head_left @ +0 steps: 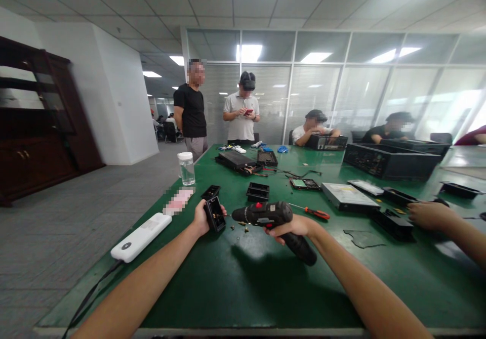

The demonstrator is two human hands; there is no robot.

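Note:
My left hand [202, 218] grips a small black plastic housing [215, 214], tilted up so its hollow side faces right. In my right hand [290, 229] is a black cordless drill [268, 214] with red buttons, its fingers wrapped round the handle. The drill points left, its bit close to the housing; whether the tip touches a screw I cannot tell. Several small brass-coloured screws [246, 227] lie on the green table below the chuck. Just behind the housing rests a second small black part [210, 192], and a black tray-like part [257, 192] stands behind the drill.
An orange-handled screwdriver [317, 213], an optical drive [349, 197] and a circuit board [304, 183] lie to the right. A co-worker's hand [433, 215] is at the right edge. On the left are a white power strip [142, 238] and a clear jar [186, 169]. Computer cases [391, 162] stand farther back.

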